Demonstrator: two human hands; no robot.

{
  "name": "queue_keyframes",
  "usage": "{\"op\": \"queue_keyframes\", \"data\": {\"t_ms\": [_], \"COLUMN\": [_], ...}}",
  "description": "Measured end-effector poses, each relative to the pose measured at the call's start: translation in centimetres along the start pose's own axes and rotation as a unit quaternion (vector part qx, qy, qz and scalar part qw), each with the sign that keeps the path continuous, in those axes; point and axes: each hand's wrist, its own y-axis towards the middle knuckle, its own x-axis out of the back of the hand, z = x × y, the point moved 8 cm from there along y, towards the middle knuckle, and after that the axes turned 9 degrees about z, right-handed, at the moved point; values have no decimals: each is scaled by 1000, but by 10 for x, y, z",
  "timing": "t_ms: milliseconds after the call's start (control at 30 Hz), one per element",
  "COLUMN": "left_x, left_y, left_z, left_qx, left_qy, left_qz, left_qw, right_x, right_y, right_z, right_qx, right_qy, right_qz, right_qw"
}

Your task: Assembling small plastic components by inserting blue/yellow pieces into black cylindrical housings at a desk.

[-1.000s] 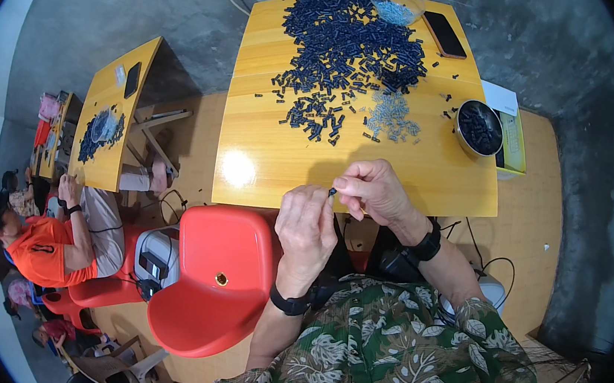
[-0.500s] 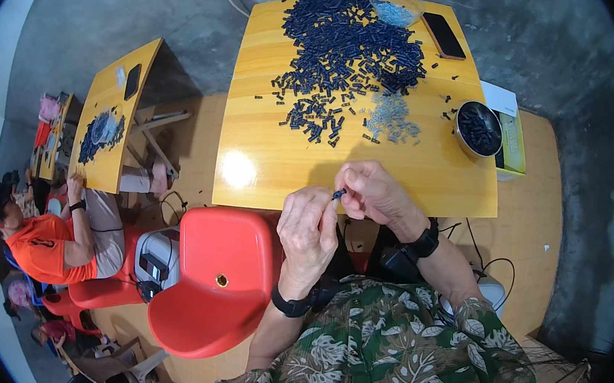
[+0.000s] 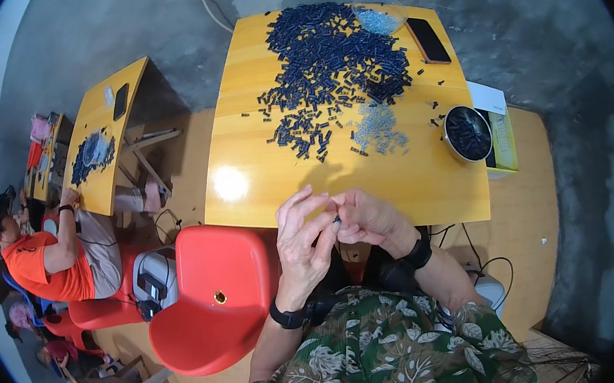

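head view | small dark part (image 3: 337, 219): at table's (image 3: 243, 153) near edge, right of left hand (image 3: 301, 238), left of right hand (image 3: 371, 218) | grip: both sets of fingertips pinched on it | nearer hand: neither | long axis: finger-covered, cannot tell from here

Yellow tabletop (image 3: 262, 189) is pretty loaded tbh: big heap of small dark parts (image 3: 333, 50), a greyish pile (image 3: 379, 128), clear dish (image 3: 395, 9), phone (image 3: 429, 41), round bowl (image 3: 455, 151).
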Motion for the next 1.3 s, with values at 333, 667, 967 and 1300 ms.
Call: {"op": "queue_keyframes", "data": {"t_ms": [333,667,967,1300], "left_x": [-6,-15,-21,-15], "left_y": [-8,-13,-15,-20], "left_z": [4,6,6,28], "left_qx": [-8,9,16,99], "left_qy": [-84,-115,-124,-64], "left_qz": [-21,-5,2,0], "left_qw": [996,993,992,993], "right_x": [-9,-7,-6,-15], "right_y": [-4,-8,-13,-136], "right_z": [-9,-21,-26,128], "right_qx": [76,96,112,258], "right_qy": [-7,57,97,-535], "right_qz": [-48,-61,-36,-496], "right_qw": [996,992,988,633]}}
